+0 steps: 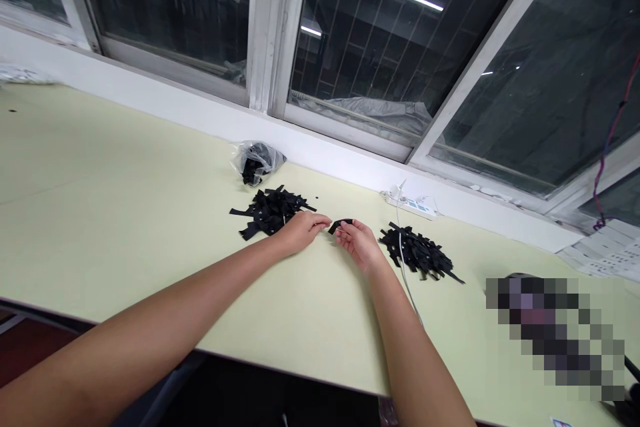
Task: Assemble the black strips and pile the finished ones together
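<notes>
A short black fabric strip [334, 227] is pinched between the thumb and fingers of my right hand [359, 244]. Just to its left, my left hand [300, 232] is closed with thumb and forefinger together, close to the strip's end. Anything in that pinch is too small to make out. Behind my left hand lies a heap of black strips [267, 210], some with small shiny spots. A second heap of similar black strips [417, 253] lies to the right of my right hand.
A clear plastic bag [265, 159] with black pieces stands near the wall. At the back is a white power strip [413, 205]; a white cable [401, 250] crosses the right heap. White slotted boxes [600, 250] and a blurred-out object [555, 327] are at the right. Windows line the back.
</notes>
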A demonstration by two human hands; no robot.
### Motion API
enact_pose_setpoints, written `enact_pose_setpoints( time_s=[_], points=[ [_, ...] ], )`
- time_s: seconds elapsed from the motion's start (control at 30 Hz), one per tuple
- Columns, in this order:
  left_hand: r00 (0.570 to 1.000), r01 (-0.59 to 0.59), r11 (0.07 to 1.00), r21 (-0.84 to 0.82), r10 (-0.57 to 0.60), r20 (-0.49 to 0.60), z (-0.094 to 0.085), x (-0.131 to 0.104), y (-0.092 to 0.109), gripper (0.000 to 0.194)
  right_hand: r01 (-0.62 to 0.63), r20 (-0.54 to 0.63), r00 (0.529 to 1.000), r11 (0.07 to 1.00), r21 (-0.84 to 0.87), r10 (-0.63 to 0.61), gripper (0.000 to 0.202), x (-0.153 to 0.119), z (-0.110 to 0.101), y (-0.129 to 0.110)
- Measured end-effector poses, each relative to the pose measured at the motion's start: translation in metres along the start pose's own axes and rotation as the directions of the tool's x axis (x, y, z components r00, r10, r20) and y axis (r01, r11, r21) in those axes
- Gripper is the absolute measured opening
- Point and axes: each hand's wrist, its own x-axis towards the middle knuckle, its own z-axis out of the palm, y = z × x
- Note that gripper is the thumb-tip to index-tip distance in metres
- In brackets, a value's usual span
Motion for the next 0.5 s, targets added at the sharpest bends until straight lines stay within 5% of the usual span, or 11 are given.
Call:
enact_pose_setpoints(
  time_s=[0.5],
  points=[
    [0.996, 0.086, 0.995, 0.048, -0.086, -0.009, 0.0026, 0.0006, -0.0105, 0.018, -0.003, -0.010, 1.000, 1.000, -0.003, 0.003, 0.028, 0.0011, -0.0006, 0.0012]
  ],
)
